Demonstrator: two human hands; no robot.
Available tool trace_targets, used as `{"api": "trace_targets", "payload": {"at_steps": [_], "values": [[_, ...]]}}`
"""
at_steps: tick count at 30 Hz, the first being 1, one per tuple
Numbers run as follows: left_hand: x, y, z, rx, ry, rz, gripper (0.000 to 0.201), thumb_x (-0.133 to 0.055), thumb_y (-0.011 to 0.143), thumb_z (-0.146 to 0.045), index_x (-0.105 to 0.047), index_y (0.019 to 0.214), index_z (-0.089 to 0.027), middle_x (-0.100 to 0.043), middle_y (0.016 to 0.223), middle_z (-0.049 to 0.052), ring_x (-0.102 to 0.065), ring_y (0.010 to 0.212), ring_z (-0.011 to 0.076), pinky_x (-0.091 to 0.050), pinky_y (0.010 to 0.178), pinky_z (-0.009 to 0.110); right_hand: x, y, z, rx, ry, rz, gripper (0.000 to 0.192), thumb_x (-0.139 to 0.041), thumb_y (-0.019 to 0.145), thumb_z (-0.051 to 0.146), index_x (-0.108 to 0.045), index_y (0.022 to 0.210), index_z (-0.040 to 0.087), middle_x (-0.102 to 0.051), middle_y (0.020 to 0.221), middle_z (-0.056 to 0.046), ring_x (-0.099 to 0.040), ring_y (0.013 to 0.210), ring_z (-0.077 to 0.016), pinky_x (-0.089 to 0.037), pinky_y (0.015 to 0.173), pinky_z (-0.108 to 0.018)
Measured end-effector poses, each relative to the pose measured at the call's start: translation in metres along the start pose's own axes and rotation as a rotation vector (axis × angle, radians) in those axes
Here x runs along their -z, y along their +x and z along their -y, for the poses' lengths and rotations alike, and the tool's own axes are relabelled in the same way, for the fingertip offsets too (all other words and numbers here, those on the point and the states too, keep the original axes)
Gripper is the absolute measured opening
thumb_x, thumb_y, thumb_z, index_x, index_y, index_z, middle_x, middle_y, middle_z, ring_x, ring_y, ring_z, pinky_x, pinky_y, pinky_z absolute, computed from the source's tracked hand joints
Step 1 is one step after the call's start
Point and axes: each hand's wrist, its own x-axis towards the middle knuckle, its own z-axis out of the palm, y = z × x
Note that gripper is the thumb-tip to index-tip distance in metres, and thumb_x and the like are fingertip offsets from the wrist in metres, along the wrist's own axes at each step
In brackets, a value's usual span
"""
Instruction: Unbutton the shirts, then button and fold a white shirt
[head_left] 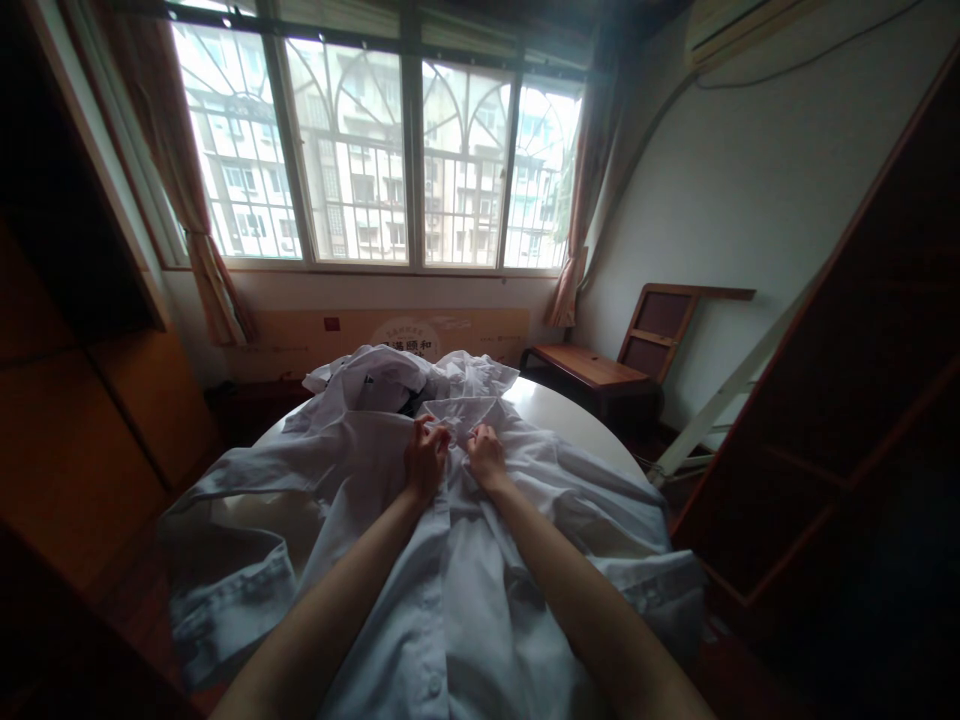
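Note:
A white button-up shirt [405,610] lies front side up over a round white table, its collar [461,408] at the far end and its sleeves spread to both sides. Just below the collar, my left hand [426,460] is closed on the left side of the shirt front. My right hand [486,452] pinches the cloth on the other side, a short gap away. Buttons run down the middle of the front toward me. Whether a button lies between my fingers is too small to make out.
Behind the collar is a heap of white clothes [390,375] with some dark patches. The white table [592,432] shows its rim at the right. Beyond stand a low wooden table [589,368], a wooden panel [660,325] and barred windows. A dark wooden cabinet leans in at right.

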Motion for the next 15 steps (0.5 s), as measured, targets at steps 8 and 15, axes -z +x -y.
{"api": "trace_targets", "payload": {"at_steps": [8,15], "values": [[0.000,0.002,-0.001,-0.012,0.048,0.002,0.008,-0.051,0.078,-0.020,-0.058,0.073,-0.020,-0.053,0.079,0.005,-0.053,0.078,0.0182,-0.042,0.069,0.027,0.005,-0.002,0.003,0.023,0.027,-0.041,0.010,-0.043,0.079,0.019,-0.051,0.085,0.018,-0.056,0.088,-0.005,-0.054,0.078,-0.0157,-0.037,0.067,-0.024],[0.002,0.000,-0.004,0.035,0.052,0.047,0.006,-0.052,0.075,-0.018,-0.057,0.074,-0.018,-0.060,0.078,0.005,-0.056,0.074,0.0172,-0.041,0.066,0.025,0.014,-0.010,0.009,0.115,0.117,-0.202,0.006,-0.045,0.074,0.023,-0.047,0.071,0.018,-0.053,0.074,-0.002,-0.048,0.066,-0.0135,-0.034,0.062,-0.024]]}}
